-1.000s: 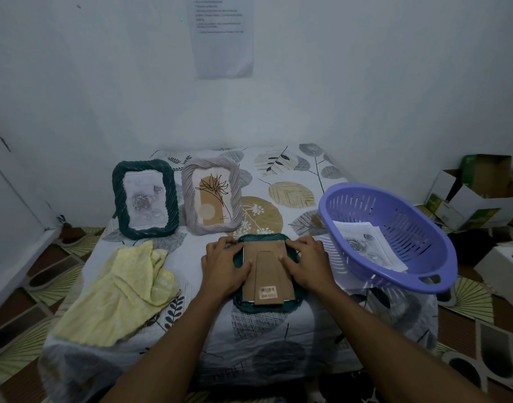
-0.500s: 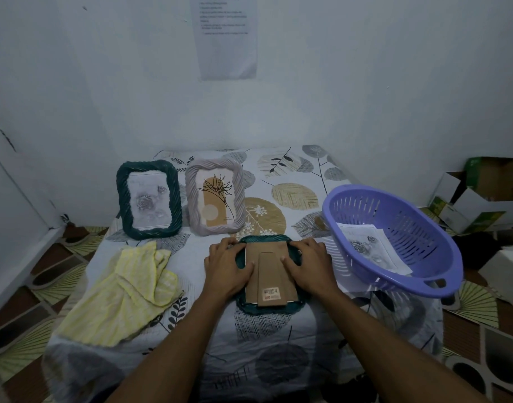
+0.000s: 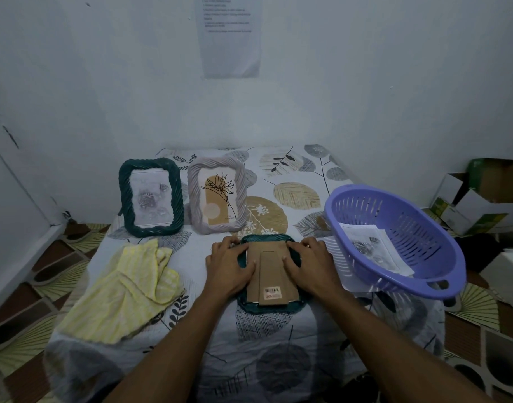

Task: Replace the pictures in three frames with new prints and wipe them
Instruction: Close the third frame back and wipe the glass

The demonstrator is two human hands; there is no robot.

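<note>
A dark green frame (image 3: 271,309) lies face down at the table's front middle, its brown cardboard backing (image 3: 271,274) with a barcode sticker facing up. My left hand (image 3: 227,267) presses on the frame's left side and my right hand (image 3: 309,266) on its right side, thumbs on the backing. Behind them stand a dark green frame (image 3: 150,196) with a grey rose print and a pale lilac frame (image 3: 217,194) with a tan flower print. Prints (image 3: 371,251) lie in a purple basket (image 3: 394,242) at the right. A yellow cloth (image 3: 124,292) lies at the left.
The table (image 3: 278,359) carries a leaf-patterned cover and stands against a white wall with a paper notice (image 3: 230,33). Open cardboard boxes (image 3: 482,196) sit on the floor at the far right. Patterned floor tiles surround the table.
Both hands stay pressed on the face-down frame; the fingers shift slightly on the backing. The view has tilted a little.
</note>
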